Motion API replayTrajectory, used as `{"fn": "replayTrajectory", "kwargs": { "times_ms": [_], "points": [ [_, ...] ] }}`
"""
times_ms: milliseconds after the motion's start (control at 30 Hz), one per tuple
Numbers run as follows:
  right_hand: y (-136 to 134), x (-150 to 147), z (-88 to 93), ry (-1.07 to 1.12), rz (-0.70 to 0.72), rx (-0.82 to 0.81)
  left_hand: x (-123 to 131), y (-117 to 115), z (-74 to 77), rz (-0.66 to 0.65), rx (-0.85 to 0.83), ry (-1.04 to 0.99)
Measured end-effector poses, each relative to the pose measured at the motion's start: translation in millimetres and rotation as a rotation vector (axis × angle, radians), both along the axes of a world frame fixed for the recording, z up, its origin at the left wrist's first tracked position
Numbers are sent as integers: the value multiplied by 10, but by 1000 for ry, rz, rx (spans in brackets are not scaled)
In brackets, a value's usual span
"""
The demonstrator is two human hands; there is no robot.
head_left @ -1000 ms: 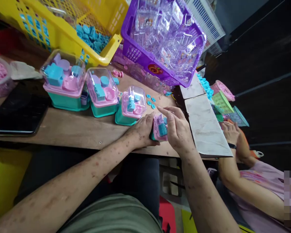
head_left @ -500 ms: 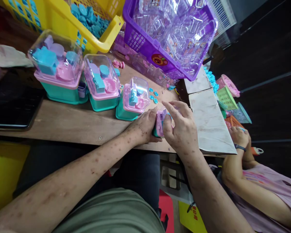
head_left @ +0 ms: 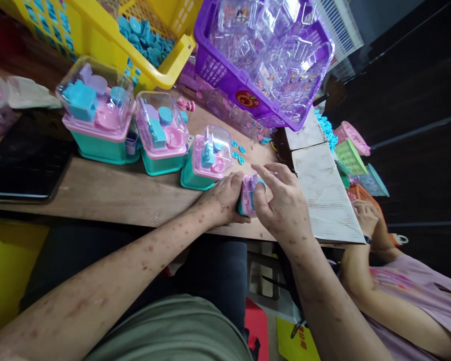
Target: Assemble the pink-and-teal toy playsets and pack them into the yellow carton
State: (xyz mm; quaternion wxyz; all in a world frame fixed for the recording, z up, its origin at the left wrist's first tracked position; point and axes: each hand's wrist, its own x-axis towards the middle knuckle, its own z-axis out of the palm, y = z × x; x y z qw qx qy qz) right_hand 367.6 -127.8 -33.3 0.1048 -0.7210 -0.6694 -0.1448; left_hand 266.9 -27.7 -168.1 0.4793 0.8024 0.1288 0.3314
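Note:
A small pink and teal toy box [head_left: 247, 194] with purple and blue parts on top stands near the table's front edge. My left hand [head_left: 225, 199] is closed round its left side. My right hand [head_left: 283, 198] is over its right side, thumb bent against the top near a blue part and index finger reaching across. The palm and fingers hide much of the box. Left of my hands stand three similar toy boxes under clear lids: a near one [head_left: 206, 158], a middle one [head_left: 162, 133] and a larger-looking far-left one [head_left: 97, 110]. Several small blue discs [head_left: 238, 152] lie beyond my hands.
A yellow basket [head_left: 165, 75] of blue parts and a purple basket [head_left: 244, 98] of clear lids stand at the back. A black tablet-like slab [head_left: 26, 160] lies left. White cardboard [head_left: 321, 190] covers the table's right end. A co-worker's arm [head_left: 361, 271] is beyond it.
The whole view has shifted slightly, bringing a tub of pink parts into sight at the left. Both hands stay at the toy box with barely any movement.

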Motion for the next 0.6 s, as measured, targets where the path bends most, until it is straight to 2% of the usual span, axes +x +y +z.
{"fn": "replayTrajectory", "kwargs": {
  "times_ms": [600],
  "points": [
    [111,37,88,-2,6,-126,-14,11,10,-1,67,50]
  ]
}}
